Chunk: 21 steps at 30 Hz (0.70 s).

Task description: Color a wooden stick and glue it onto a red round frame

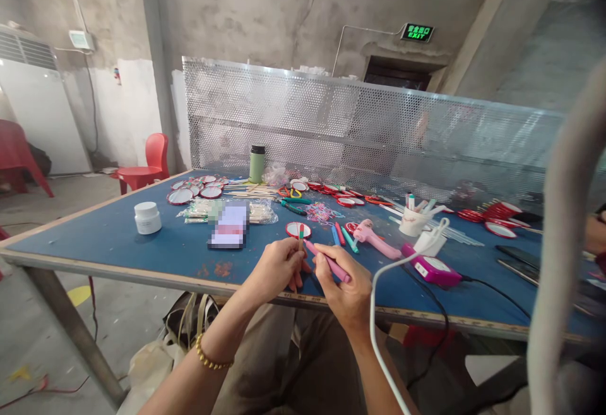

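Note:
My left hand (280, 264) is closed on a small wooden stick (301, 233) held upright, its upper end coloured green and red. In my right hand (348, 285) a pink marker pen (337, 268) is gripped like a writing pen, its tip pointing left towards the stick; whether the two touch I cannot tell. Just behind the stick lies a round white disc with a red rim (292, 228). Blue, red and teal markers (350, 240) rest to the right of it, beside a pink glue gun (376, 241).
A phone (229, 225), a white jar (148, 218) and a green bottle (257, 163) stand or lie leftward on the blue table (184, 263). Pliers (294, 206), wooden sticks and several red-rimmed discs spread behind. At right are a cup (411, 221), a purple device (435, 270) and a white cable.

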Tool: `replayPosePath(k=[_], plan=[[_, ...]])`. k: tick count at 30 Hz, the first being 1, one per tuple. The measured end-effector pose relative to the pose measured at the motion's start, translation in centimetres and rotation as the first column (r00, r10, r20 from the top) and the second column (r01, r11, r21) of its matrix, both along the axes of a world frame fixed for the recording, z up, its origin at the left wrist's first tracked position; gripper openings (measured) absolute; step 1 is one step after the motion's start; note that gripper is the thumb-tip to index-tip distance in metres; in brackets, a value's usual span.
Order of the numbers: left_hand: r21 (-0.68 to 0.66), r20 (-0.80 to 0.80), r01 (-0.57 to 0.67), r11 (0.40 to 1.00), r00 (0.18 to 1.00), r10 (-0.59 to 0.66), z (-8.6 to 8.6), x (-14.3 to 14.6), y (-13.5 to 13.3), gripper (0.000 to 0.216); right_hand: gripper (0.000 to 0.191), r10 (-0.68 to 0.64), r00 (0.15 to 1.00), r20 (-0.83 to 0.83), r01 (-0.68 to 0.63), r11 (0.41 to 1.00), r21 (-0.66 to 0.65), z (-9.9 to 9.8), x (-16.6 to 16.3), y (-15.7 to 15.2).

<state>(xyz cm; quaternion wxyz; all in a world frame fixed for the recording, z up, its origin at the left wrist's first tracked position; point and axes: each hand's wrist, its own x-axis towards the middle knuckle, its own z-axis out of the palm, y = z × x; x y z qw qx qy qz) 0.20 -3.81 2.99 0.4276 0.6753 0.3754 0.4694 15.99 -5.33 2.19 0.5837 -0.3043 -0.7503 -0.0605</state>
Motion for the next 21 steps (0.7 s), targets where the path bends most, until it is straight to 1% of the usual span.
replayPosePath(k=[3, 9, 14, 21], plan=[[-0.015, 0.02, 0.005, 1.0, 1.0, -0.005, 0.05, -0.02, 0.0, 0.014, 0.019, -0.017, 1.0, -0.013, 0.017, 1.0, -0.002, -0.03, 0.04, 0.0], [0.023, 0.001, 0.002, 1.0, 1.0, -0.002, -0.23, -0.06, 0.1, 0.015, 0.02, 0.013, 1.0, 0.018, -0.013, 1.0, 0.0, 0.08, -0.08, -0.02], [0.009, 0.003, -0.002, 1.0, 1.0, 0.001, -0.24, -0.01, 0.09, 0.013, 0.018, -0.012, 1.0, -0.002, 0.012, 1.0, -0.001, -0.09, 0.07, 0.08], [0.018, 0.016, 0.006, 1.0, 1.0, -0.007, -0.32, 0.01, 0.17, 0.014, 0.019, 0.003, 1.0, -0.001, -0.003, 1.0, -0.019, -0.02, -0.04, 0.05]])
